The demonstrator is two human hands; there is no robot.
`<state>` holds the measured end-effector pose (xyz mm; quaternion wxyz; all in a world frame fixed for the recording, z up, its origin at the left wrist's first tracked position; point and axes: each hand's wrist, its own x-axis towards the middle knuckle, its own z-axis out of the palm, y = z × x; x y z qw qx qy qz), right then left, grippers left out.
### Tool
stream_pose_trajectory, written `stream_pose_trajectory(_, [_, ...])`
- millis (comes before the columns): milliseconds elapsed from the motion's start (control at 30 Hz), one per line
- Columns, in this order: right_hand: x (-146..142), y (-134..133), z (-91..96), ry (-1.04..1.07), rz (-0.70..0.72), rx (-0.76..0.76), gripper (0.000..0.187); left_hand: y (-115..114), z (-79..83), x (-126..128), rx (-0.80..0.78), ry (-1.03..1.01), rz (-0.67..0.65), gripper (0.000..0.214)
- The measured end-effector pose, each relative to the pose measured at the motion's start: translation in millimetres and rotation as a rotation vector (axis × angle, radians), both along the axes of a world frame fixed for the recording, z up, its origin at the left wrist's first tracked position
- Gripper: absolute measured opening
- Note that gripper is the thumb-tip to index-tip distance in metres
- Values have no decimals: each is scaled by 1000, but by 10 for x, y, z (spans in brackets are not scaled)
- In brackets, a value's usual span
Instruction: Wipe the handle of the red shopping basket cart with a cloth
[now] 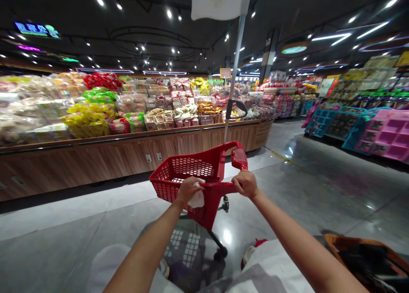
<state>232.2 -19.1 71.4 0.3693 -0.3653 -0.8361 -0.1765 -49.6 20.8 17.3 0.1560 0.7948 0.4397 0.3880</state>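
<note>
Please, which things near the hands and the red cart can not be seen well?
Head view:
Inside of the red cart: hidden by its mesh wall and the left hand.
The white thing in the left hand: covered by fingers; cloth or paper, unclear.
The white sign on the pole: cut off by the top edge.
The brown basket, lower right: cut off by the frame corner.
The packet labels on the counter: too small, blurred.

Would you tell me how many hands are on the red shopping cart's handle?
2. The left hand holds the handle left of centre, with a white cloth; the right hand grips its right end. No others show.
</note>
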Motion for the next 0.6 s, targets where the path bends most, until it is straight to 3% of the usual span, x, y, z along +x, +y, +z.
stream_pose_trajectory(133, [210,166,-7,8,-18,-4,42,-142,166,739,143,-60,-161,32])
stream_pose_trajectory(200, [273,239,-12,-4,-23,-10,43,-188,262,1100,213,-39,-182,40])
stream_pose_trajectory(300, [327,320,-22,-28,-35,-28,43,-161,301,1294,249,70,-233,43])
stream_pose_trajectory(400, [354,380,-30,-63,-40,-57,43,-43,155,1000,225,129,-207,37])
stream_pose_trajectory(600, [445,515,92,-131,-121,-248,37,220,-267,-149,161,197,82,25])
